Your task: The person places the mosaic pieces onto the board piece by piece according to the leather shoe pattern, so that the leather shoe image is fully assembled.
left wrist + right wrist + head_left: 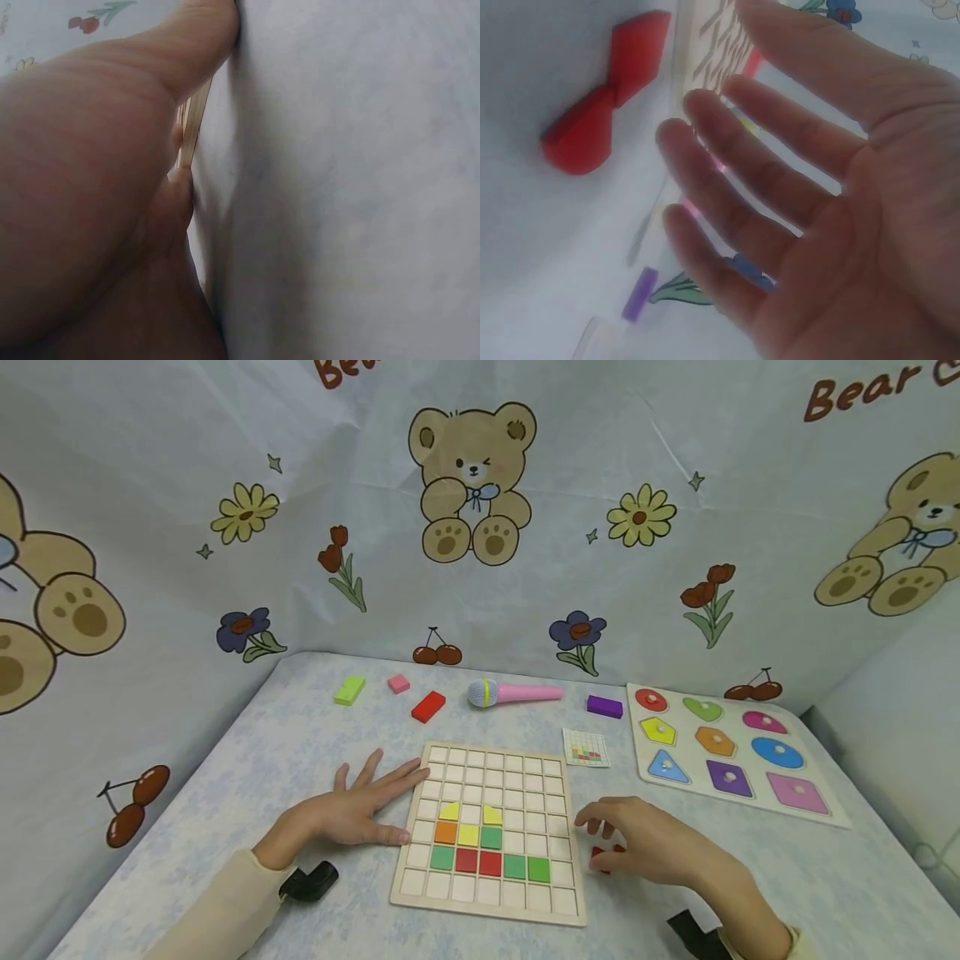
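In the head view, a wooden grid board (pixel 487 914) lies on the table, with yellow, orange, green and red tiles in several of its cells. My left hand (pixel 367 806) rests spread at its left side, fingertips and thumb at the frame's edge. Beside the right edge, my right hand (pixel 648 839) hovers with loosely bent, parted fingers, holding nothing. Under it are two small red pieces, partly hidden from the head camera. The right wrist view shows them touching: one flat-sided red piece (pixel 639 58) and one with a rounded side (pixel 581 135).
Behind the board lie a green block (pixel 349 690), a pink block (pixel 398 683), a red block (pixel 428 707), a toy microphone (pixel 517 692) and a purple block (pixel 604 707). A small pattern card (pixel 592 739) sits near a shape puzzle board (pixel 678 783) at right.
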A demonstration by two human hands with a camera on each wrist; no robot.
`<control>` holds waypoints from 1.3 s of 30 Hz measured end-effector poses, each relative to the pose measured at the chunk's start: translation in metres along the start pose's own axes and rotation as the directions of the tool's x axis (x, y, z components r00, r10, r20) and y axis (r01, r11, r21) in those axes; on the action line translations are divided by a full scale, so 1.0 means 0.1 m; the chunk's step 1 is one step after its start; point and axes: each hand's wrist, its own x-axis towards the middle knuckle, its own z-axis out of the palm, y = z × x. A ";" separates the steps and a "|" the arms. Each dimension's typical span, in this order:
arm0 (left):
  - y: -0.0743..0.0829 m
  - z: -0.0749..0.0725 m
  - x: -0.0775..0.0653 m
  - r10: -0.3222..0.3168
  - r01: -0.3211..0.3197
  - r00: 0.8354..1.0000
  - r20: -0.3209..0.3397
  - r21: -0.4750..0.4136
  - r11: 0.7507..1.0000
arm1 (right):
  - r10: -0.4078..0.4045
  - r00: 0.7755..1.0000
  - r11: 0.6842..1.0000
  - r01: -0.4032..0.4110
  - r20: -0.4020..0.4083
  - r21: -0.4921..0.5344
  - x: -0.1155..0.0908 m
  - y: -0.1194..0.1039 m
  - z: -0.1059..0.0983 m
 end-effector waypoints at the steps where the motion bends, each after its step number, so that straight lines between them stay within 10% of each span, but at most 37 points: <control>1: 0.00 0.00 0.00 -0.002 0.002 1.000 0.000 0.003 1.000 | 0.006 1.000 1.000 -0.006 0.000 0.003 -0.01 0.02 0.00; 26: -0.01 0.00 0.01 0.009 -0.009 1.000 -0.002 -0.009 1.000 | -0.053 0.998 0.999 0.053 0.027 0.002 0.01 0.19 0.07; 39: 0.01 0.01 0.00 0.023 -0.023 1.000 -0.012 0.011 1.000 | -0.115 0.993 0.989 0.111 -0.035 -0.098 0.13 -0.10 0.02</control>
